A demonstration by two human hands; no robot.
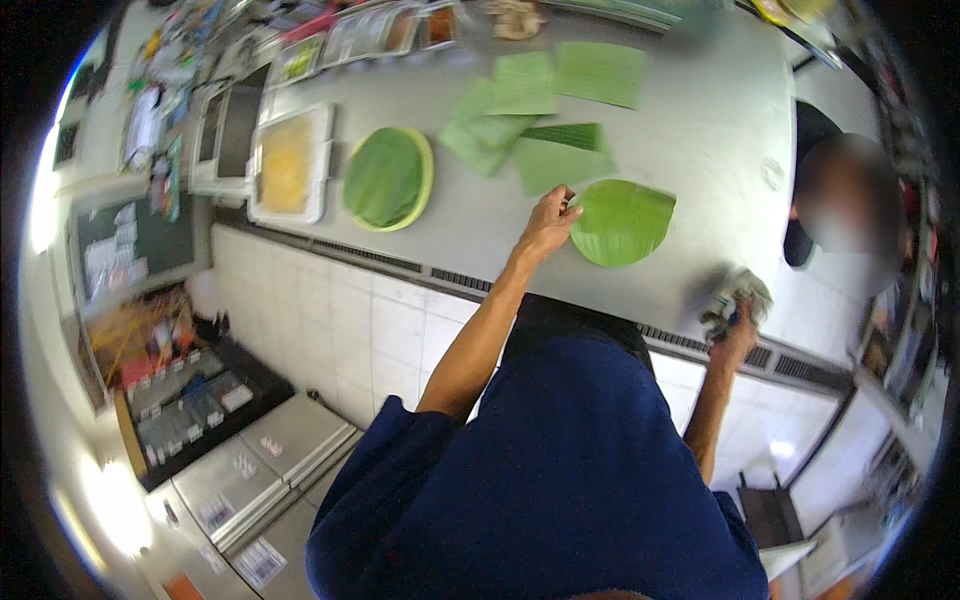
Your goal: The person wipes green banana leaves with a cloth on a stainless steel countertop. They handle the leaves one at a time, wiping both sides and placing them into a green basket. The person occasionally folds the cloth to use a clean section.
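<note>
Between the finger and thumb of my left hand (551,222) is the left edge of a rounded green banana leaf piece (625,225), held over the steel counter. My right hand (738,335) grips a crumpled greyish cloth (738,300) at the counter's near right edge; its fingers are partly hidden by the cloth. Farther back lie several cut banana leaf pieces (598,72), some overlapping, one with a darker green strip (565,135) on top. To the left, an oval light-green plate (427,165) carries darker round leaf pieces (385,178).
A white tray (322,150) of yellow food stands at the counter's left. Containers of ingredients (385,35) line the back left. A person (850,195) is beyond the right edge. A slotted vent strip (460,280) runs along the near edge of the steel counter (720,130).
</note>
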